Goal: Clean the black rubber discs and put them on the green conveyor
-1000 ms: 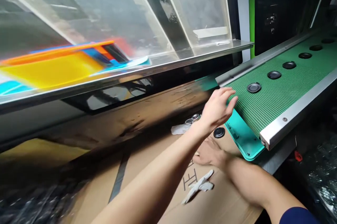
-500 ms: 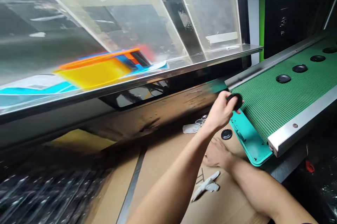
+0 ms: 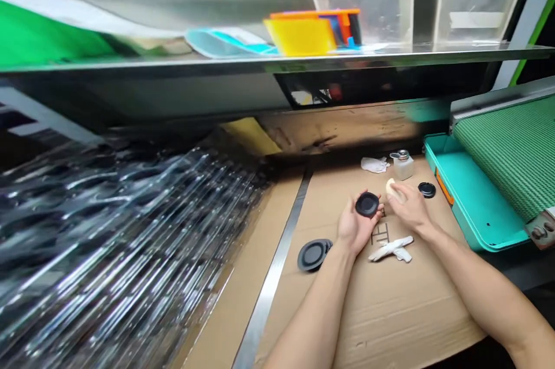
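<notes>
Cradling a black lid [image 3: 367, 205] on its upturned palm and fingers, the left hand [image 3: 354, 225] is holding it just above the cardboard [image 3: 390, 311], while the right hand [image 3: 408, 208] is pinching a pale pad [image 3: 391, 188] near the lid's right side, its fingers drawn close together.

From the far left, a blurred heap of clear plastic trays [image 3: 143, 253] is filling that side. Above it, a green thing [image 3: 43, 36] is lying on the metal shelf [image 3: 208, 62], and farther along the shelf a yellow bin [image 3: 301, 37] is standing. Below the shelf, a yellow sheet [image 3: 251, 135] is showing behind the trays. A strip of tape [image 3: 277, 262] is running along the cardboard. To its right, dark lids [image 3: 313, 255] are lying beside the left forearm, seemingly overlapping.

Beyond the hands, a crumpled white cloth [image 3: 374, 165] is lying near a small bottle [image 3: 403, 166]; closer in, a white rag [image 3: 392, 248] is lying in a cross shape, below and between the hands. Past the right hand, a round lid [image 3: 427, 189] is resting on the cardboard. Farther right, a teal tray [image 3: 489, 195] is sitting partly under the end of a green conveyor belt [image 3: 514, 137].
</notes>
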A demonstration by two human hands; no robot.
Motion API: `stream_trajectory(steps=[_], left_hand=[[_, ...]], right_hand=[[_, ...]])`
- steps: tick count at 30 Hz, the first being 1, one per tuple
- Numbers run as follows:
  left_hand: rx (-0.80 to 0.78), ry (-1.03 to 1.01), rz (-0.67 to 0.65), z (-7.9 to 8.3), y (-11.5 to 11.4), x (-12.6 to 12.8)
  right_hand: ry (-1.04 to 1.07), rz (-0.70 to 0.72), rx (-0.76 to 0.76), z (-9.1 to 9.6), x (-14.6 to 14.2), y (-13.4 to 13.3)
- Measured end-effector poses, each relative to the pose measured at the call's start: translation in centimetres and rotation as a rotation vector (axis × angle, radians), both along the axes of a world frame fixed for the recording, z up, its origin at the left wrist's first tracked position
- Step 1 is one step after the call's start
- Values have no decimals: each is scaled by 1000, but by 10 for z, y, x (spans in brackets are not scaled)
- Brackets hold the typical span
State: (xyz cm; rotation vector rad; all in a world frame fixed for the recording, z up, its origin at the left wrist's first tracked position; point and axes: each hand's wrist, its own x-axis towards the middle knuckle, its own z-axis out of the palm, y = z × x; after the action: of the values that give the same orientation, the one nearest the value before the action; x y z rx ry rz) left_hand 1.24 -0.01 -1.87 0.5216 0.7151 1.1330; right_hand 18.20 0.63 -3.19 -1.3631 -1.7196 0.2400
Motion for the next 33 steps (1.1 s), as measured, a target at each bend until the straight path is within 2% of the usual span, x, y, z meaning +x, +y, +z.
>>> stream_trajectory(steps=[3,8,11,15,18,20,24,27,31,33], left_hand=[[-80,-134,19,-6,2,8],[-134,-266,-27,-7,3,13],[-157,-289,-29,-5,6,9],[-111,-323,29,-5,13,6],[-128,-337,38,-8,17,8],[-128,-334,30,-10,19,8],[-108,-306,41,-14,20,8],[-109,-308,37,-14,21,8],[-106,-260,43,-12,19,9],[-105,-254,24,-11,18,10]], right_hand=[[69,-23,36,5,-13,-7],[-199,59,21,-1,-42,-36],[-297,107,31,-1,-51,-38],[-350,-17,-42,7,-49,-19],[-420,53,-15,9,-47,-12],[-446,86,12,10,-47,-12],[-442,15,-41,14,-47,-13],[-494,74,-3,14,-46,-15],[-462,-63,-47,10,-43,-20],[-485,9,-37,8,-42,-23]])
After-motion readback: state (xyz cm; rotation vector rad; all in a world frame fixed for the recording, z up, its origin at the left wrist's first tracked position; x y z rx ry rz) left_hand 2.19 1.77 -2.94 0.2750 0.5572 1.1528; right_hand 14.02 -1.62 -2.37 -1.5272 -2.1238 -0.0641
